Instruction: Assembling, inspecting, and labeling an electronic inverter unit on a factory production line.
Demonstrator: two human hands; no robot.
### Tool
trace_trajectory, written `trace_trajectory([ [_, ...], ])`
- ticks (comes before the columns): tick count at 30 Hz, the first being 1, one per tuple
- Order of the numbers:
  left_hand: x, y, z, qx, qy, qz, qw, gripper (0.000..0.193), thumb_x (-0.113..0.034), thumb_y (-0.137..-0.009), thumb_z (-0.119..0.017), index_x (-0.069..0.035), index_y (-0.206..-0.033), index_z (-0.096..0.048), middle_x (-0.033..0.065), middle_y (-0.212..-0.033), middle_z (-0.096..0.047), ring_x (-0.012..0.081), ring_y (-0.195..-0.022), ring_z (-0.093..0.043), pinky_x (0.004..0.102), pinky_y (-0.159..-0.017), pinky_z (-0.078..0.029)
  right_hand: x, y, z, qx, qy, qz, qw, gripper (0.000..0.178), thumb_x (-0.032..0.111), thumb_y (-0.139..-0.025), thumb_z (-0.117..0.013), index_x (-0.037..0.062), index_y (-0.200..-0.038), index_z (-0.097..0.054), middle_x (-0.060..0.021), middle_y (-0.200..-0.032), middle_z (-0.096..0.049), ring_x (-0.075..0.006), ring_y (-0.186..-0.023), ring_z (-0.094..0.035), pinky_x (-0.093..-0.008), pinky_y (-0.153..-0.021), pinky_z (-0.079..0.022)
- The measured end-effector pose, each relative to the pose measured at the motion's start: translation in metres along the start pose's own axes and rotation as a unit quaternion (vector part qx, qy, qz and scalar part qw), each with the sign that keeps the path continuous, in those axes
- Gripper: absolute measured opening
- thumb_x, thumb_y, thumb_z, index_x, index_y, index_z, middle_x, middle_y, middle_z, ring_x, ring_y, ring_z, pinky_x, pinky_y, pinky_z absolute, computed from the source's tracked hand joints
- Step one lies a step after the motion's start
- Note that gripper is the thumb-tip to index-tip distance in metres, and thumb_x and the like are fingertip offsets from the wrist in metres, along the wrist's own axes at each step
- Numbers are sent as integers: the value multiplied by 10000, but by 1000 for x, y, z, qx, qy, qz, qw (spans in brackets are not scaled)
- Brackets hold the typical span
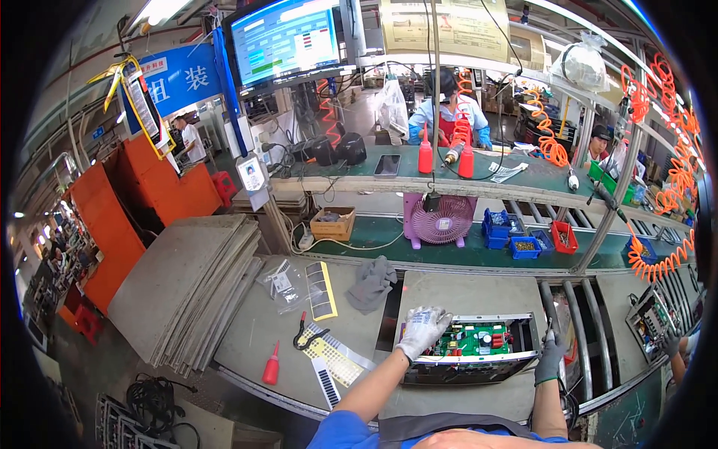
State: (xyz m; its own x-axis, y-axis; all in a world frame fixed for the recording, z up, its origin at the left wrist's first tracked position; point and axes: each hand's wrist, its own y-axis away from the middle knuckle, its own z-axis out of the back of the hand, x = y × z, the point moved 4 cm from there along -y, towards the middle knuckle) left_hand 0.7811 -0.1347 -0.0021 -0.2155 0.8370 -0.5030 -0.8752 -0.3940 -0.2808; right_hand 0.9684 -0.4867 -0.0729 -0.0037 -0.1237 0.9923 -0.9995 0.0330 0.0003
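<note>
Resting on the grey counter (479, 289), at five o'clock in view, an open metal case (458, 373) holds a green circuit board (477, 343). The gloved left hand (426, 329) touches its ten o'clock corner; the gloved right hand (550, 359) is at three o'clock. I cannot tell either grip.

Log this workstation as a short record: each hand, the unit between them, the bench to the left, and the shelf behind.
Left hand: left hand, in a whitish knit glove, over the unit's left end; grip unclear
Right hand: right hand, in a dark grey glove, by its right end; grip unclear
Unit: open-topped black metal case with green circuit board inside
Bench left: red plastic bottle; crumpled grey cloth item
Shelf behind: round-grilled purple fan; rectangular red bin
</note>
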Motion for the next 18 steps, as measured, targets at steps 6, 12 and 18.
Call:
trace_trajectory([
  [6,-5,1,2,6,-24,8,1000,409,-446,-965,-504,-110,-1041,-724,109,-1083,-710,302,-1077,-627,479,-940,-407,-6,-3,3,-9,-3,-21,1000,96,198,-992,-590,116,-1010,-637,59,-732,-542,-22,-531,-415,-195,-447,-291],
  [12,-6,-2,3,26,-26,15,999,417,-453,-968,-495,-117,-1061,-725,104,-1090,-709,301,-1093,-621,483,-946,-398,-11,-10,3,9,-10,-7,1000,91,252,-994,-603,166,-993,-629,83,-726,-524,1,-524,-400,-183,-425,-284],
  [18,-4,3,3,32,-22,20,999,434,-467,-970,-486,-118,-1070,-723,106,-1098,-709,295,-1106,-617,481,-956,-388,-4,-3,2,9,5,1,1000,94,246,-989,-607,154,-986,-628,83,-717,-519,-1,-520,-393,-182,-431,-290],
])
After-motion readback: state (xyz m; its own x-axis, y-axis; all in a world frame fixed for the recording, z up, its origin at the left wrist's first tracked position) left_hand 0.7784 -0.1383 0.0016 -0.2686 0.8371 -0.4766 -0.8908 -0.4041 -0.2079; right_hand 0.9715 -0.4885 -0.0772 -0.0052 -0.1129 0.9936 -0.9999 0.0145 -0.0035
